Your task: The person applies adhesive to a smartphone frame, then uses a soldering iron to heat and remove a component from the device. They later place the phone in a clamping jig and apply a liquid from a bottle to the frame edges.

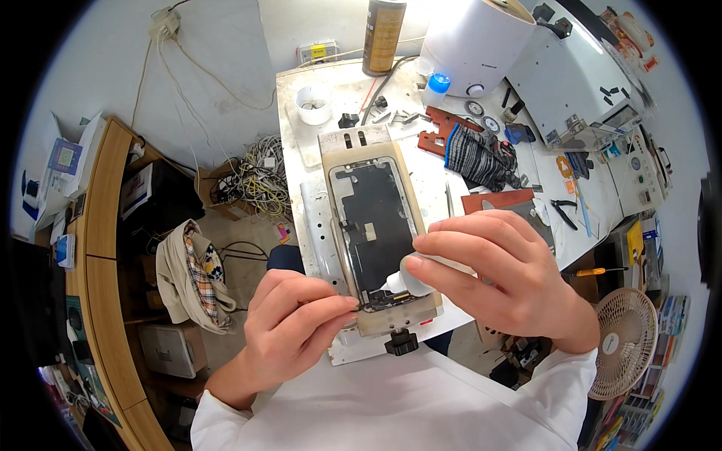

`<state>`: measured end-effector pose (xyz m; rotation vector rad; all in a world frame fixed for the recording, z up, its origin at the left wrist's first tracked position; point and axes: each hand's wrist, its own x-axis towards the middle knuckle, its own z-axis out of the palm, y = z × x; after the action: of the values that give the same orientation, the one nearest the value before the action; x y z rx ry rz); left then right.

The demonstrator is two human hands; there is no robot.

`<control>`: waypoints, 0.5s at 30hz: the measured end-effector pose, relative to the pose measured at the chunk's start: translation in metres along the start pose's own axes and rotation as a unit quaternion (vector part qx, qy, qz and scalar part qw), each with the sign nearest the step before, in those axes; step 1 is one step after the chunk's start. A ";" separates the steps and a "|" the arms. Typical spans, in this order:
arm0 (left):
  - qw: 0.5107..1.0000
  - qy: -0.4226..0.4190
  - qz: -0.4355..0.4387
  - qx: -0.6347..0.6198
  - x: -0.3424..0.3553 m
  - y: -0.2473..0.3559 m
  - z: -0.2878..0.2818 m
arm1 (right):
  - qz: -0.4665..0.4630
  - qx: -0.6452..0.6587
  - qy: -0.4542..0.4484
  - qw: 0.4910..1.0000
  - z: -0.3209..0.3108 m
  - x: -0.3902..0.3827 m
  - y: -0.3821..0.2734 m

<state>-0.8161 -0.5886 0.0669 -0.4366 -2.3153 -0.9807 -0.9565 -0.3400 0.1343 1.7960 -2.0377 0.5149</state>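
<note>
A phone's back panel or screen assembly (376, 199), dark with a metal frame, lies in a metal clamp fixture (350, 142) on the table before me. A black knob (401, 343) sticks out at the fixture's near end. My right hand (508, 274) is closed around a small white bottle (412, 283), tilted so its narrow tip points at the phone's near end. My left hand (295, 322) is at the phone's near left corner, thumb and index finger pinched together. Whatever those fingertips hold, if anything, is too small to make out.
Behind the fixture stand a white round tub (313, 104), a blue-capped bottle (436, 88), a brown can (383, 36) and a white cylindrical appliance (481, 45). A grey knitted glove (481, 156) and black pliers (563, 214) lie right. A fan (621, 342) stands near right.
</note>
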 end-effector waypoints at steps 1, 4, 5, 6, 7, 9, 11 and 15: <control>1.000 0.002 0.001 -0.001 0.000 0.000 0.000 | -0.002 0.001 -0.002 1.000 -0.001 -0.001 0.000; 1.000 0.006 0.003 -0.005 0.000 -0.001 0.002 | -0.012 -0.001 -0.004 1.000 -0.001 -0.004 0.000; 1.000 0.006 0.004 -0.004 0.000 -0.001 0.002 | -0.014 -0.001 -0.002 1.000 -0.001 -0.004 0.000; 1.000 0.007 0.005 -0.004 0.000 -0.002 0.002 | -0.016 -0.001 0.000 1.000 -0.001 -0.004 0.000; 1.000 0.006 0.005 -0.004 0.000 -0.002 0.002 | -0.016 0.001 0.003 1.000 0.000 -0.005 0.000; 1.000 0.006 0.004 -0.004 0.000 -0.002 0.003 | -0.013 0.005 0.002 1.000 -0.001 -0.004 -0.001; 1.000 0.006 0.003 -0.005 0.000 -0.002 0.003 | -0.009 0.010 -0.001 1.000 -0.001 -0.004 -0.002; 1.000 0.004 0.003 -0.004 0.000 -0.001 0.002 | 0.001 0.015 0.002 1.000 -0.001 -0.005 -0.004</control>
<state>-0.8176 -0.5881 0.0651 -0.4403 -2.3022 -0.9866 -0.9524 -0.3360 0.1324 1.8086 -2.0400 0.5527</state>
